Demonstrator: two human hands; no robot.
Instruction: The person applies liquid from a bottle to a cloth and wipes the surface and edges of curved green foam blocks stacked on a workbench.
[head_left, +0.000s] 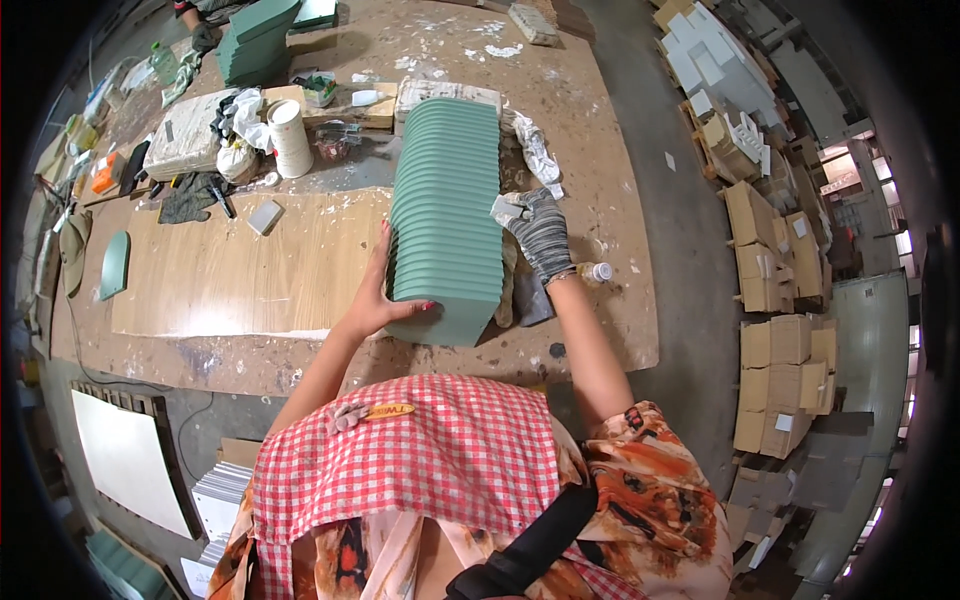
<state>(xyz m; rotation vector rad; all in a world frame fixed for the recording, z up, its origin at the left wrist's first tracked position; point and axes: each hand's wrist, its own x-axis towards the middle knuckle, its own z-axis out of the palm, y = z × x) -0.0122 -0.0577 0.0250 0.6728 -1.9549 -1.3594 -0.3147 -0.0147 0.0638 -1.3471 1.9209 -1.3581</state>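
A long row of green curved-top panels [447, 200], packed face to face, lies across the table in front of me. My bare left hand [374, 300] rests against its left side near the close end, fingers stretched along the edges and thumb spread over the nearest panel. On the right side, my right hand [543, 235] wears a grey knitted glove. Its fingers are closed on a small whitish pad [508, 209] beside the panels' right edges; the pad's exact kind is unclear. A single green panel [115, 265] lies far left on the table.
A wood-grain board [220, 270] carries a small grey block [265, 217]. Behind it stand a white cylindrical container [290, 140], rags and a dark glove [195, 198]. A capped bottle [596, 272] lies by my right wrist. Further back are more green panels [255, 45] and another person's gloved hand [205, 38].
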